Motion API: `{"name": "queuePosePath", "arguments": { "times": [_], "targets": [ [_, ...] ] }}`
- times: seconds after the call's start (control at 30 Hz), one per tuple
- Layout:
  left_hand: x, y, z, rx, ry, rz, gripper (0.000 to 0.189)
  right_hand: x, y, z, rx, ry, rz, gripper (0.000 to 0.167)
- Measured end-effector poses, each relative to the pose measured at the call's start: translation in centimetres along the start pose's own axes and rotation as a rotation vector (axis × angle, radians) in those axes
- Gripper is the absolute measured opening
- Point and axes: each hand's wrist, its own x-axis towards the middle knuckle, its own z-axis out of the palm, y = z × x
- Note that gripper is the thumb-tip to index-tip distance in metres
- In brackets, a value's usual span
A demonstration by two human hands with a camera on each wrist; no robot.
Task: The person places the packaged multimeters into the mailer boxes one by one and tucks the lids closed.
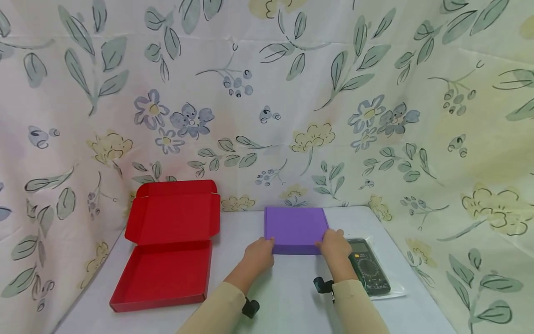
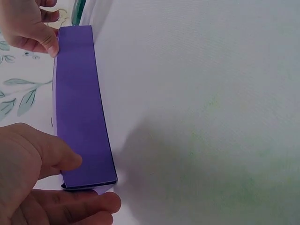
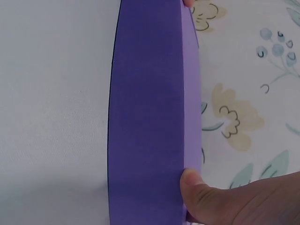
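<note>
A closed purple box [image 1: 296,226] lies flat toward the back of the table, its front side facing me. At its front left corner my left hand [image 1: 258,256] grips it. In the left wrist view the left thumb lies on the front side of the box [image 2: 82,108], with the fingers around the left end. My right hand [image 1: 335,249] holds the front right corner. The right wrist view has the right thumb [image 3: 193,180] at the top front edge; the other right fingers are hidden there.
An open red box [image 1: 167,276] stands on the left with its lid [image 1: 175,218] raised backward. Right of the purple box, a multimeter [image 1: 369,269] lies in a clear plastic bag [image 1: 395,292], partly behind my right hand. A floral curtain [image 1: 267,116] hangs behind the white table [image 1: 288,297].
</note>
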Motion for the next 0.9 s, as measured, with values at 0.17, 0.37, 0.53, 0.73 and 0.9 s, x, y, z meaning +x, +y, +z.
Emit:
{"name": "queuePosePath", "arguments": {
  "times": [0.17,0.37,0.53,0.73,0.9],
  "targets": [
    [0.5,0.2,0.1,-0.016,0.001,-0.001,0.057,0.7,0.2,-0.1,0.010,-0.004,0.012,0.051],
    [1.2,0.3,0.6,-0.024,-0.028,-0.027,0.061,1.8,0.0,0.0,0.004,-0.014,0.039,0.051],
    [1.4,0.3,0.8,-0.013,-0.036,-0.037,0.061,2.1,-0.2,0.1,0.005,-0.028,0.048,0.049],
    [1.2,0.5,0.7,-0.005,-0.034,-0.030,0.062,1.9,0.0,0.0,-0.003,-0.022,0.039,0.048],
    [1.0,0.5,0.4,0.036,-0.027,-0.029,0.060,1.5,0.3,0.0,-0.008,0.012,0.011,0.046]
  ]
}}
